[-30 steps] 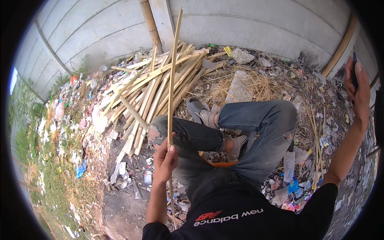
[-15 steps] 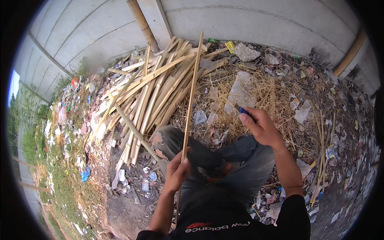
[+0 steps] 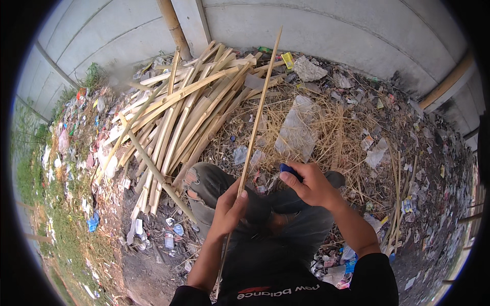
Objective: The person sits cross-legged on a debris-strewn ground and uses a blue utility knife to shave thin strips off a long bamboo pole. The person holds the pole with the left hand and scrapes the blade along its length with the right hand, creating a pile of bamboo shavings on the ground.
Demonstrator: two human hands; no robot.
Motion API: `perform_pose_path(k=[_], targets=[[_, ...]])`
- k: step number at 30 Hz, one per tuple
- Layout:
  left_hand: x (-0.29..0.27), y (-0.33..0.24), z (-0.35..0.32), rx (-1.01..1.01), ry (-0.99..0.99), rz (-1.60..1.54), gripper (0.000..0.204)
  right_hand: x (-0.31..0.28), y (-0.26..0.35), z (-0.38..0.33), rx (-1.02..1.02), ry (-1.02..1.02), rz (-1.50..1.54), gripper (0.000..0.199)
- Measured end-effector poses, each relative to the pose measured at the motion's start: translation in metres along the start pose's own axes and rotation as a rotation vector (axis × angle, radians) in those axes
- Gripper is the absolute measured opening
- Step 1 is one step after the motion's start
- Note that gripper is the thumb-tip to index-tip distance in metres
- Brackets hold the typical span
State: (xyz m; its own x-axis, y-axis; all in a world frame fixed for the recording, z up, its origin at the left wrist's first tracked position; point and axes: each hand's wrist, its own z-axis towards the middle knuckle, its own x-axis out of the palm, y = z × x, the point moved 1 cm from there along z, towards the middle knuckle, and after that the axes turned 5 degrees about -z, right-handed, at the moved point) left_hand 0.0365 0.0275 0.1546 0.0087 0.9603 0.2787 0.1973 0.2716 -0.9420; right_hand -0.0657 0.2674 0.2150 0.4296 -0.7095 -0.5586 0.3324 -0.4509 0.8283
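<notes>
While I sit with my knees drawn up, the grey concrete wall [image 3: 326, 30] curves round the far side, with a bamboo post [image 3: 174, 28] leaning against it. Below it, far and to my left, lies the pile of split bamboo strips [image 3: 178, 112], pale and crossed over one another. To the right of the pile spreads dry straw [image 3: 332, 127] with a crumpled clear plastic bag [image 3: 296, 127] on top, and litter is scattered over the ground [image 3: 143, 255] on both sides.

Rising from my lap toward the far wall is the long bamboo strip [image 3: 260, 107], thin and straight. My left hand [image 3: 229, 209] is closed round it near its lower end, thumb laid along the strip. I judge it light and stiff along its length but springy at the far tip, with split edges that may be sharp, so a hold low down where it is steadiest seems best.

My right hand [image 3: 309, 186], just right of the strip, is curled round a small dark blue tool [image 3: 290, 170]; only its end shows past my fingers, so I cannot tell what kind it is.
</notes>
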Motion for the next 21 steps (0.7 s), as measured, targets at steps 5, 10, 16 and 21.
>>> perform_pose_path(k=[5, 10, 16, 21], targets=[[-0.011, 0.031, -0.001, 0.049, 0.068, 0.169, 0.056, 0.064, -0.020, -0.034, 0.079, -0.036, -0.087, 0.057], [-0.021, 0.054, -0.019, 0.094, 0.127, 0.315, 0.053, 0.118, -0.023, -0.048, 0.065, 0.007, -0.259, 0.059], [-0.020, 0.047, -0.035, -0.003, 0.110, 0.412, 0.050, 0.110, -0.019, -0.037, 0.021, 0.071, -0.512, 0.061], [-0.019, 0.051, -0.051, -0.004, 0.212, 0.432, 0.050, 0.060, -0.070, -0.008, 0.219, -0.228, -0.425, 0.060]])
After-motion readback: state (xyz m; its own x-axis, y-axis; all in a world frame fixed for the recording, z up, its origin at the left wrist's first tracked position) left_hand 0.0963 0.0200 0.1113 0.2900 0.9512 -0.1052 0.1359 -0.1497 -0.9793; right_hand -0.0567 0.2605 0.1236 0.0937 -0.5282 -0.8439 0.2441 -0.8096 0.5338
